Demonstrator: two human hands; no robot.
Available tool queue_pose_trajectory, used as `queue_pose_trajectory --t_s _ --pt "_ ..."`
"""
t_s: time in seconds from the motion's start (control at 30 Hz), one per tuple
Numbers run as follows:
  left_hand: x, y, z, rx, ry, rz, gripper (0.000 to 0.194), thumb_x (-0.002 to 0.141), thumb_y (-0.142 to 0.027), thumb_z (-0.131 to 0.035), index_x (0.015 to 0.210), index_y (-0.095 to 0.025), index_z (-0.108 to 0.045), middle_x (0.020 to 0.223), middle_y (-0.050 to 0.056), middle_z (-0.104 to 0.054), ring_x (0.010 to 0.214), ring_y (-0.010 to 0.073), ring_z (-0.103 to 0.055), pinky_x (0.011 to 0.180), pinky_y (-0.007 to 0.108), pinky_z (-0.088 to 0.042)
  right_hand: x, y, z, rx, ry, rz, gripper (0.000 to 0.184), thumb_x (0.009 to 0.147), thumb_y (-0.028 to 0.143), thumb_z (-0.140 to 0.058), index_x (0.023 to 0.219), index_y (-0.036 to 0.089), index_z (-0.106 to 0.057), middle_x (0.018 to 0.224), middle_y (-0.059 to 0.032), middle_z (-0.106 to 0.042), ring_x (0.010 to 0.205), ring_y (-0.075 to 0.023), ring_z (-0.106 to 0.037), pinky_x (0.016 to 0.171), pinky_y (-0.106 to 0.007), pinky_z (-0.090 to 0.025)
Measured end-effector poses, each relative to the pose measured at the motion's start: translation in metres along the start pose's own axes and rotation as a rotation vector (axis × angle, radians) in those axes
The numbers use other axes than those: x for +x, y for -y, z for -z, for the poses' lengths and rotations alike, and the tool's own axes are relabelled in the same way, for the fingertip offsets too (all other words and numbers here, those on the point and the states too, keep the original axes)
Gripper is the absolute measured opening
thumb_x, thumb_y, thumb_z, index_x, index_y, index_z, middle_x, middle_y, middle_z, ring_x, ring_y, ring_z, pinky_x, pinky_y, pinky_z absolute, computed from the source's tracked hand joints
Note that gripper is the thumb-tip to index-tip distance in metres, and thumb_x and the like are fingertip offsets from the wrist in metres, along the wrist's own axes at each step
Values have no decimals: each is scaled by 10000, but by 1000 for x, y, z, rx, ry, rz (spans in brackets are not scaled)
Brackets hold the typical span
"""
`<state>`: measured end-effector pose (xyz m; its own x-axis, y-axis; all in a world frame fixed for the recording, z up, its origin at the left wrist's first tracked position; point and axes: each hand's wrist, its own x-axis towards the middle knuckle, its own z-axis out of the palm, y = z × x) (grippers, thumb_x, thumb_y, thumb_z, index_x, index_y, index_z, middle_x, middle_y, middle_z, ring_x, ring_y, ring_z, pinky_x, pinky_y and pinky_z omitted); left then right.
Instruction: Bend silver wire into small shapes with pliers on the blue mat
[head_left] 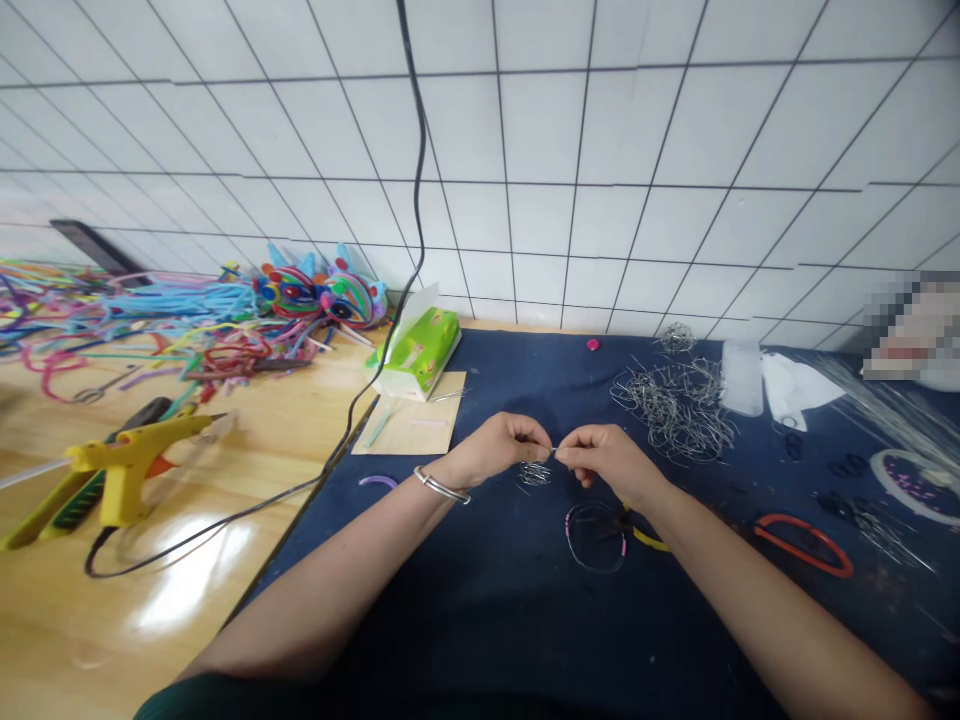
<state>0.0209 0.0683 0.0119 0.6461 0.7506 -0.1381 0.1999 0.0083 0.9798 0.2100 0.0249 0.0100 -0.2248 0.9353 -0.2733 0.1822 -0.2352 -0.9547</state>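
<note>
Dark green fabric (225,700) lies nearest the camera. Left hand (514,442) and right hand (613,460): thumbs and forefingers pinching a tiny pale sliver (553,453) between them, just right of the small silver wire-piece pile (535,474); long axis seems sideways, hands equally near. Sliver's material too small to tell. Pink-beaded thin wire loop (624,547) nearer camera, right of pile.

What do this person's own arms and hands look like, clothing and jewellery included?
The left hand and right hand are ungloved, and both forearms are uncovered. A slim silver bangle circles the left wrist; the right wrist shows none. Dark greenish cloth, perhaps a sleeve, shows at the bottom left.
</note>
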Motion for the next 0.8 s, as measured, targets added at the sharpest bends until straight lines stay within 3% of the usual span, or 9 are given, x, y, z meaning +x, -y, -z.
queue_pose_trajectory --t_s 0.3,0.6,0.7,0.8 --pt "0 5 -16 -165 -190 -45 95 705 -200 -625 740 -114 -606 666 2 -573 600 76 -485 586 208 -372 -3 1 -7 188 -96 69 199 681 344 -636 726 151 -625 577 13 -543 504 -94 -510 493 -236 -450" --pt "1 6 -50 -334 -447 -102 84 744 -203 -585 706 -134 -557 655 -18 -535 608 70 -462 599 199 -370 -4 -10 -35 375 -383 212 187 725 352 -606 755 168 -619 640 9 -555 548 -95 -509 532 -244 -441" --pt "1 3 -46 -353 -428 -70 97 744 -220 -591 713 -132 -565 654 -14 -542 578 62 -449 571 195 -359 -3 -9 -35 422 -368 190 180 721 349 -614 754 172 -617 643 10 -555 550 -94 -504 532 -244 -431" --pt "0 -4 -30 -354 -258 -24 120 721 -236 -625 746 -123 -591 695 12 -579 585 69 -478 582 211 -373 -2 -4 -28 465 -293 156 175 692 342 -642 729 173 -616 613 19 -541 536 -89 -490 522 -242 -420"
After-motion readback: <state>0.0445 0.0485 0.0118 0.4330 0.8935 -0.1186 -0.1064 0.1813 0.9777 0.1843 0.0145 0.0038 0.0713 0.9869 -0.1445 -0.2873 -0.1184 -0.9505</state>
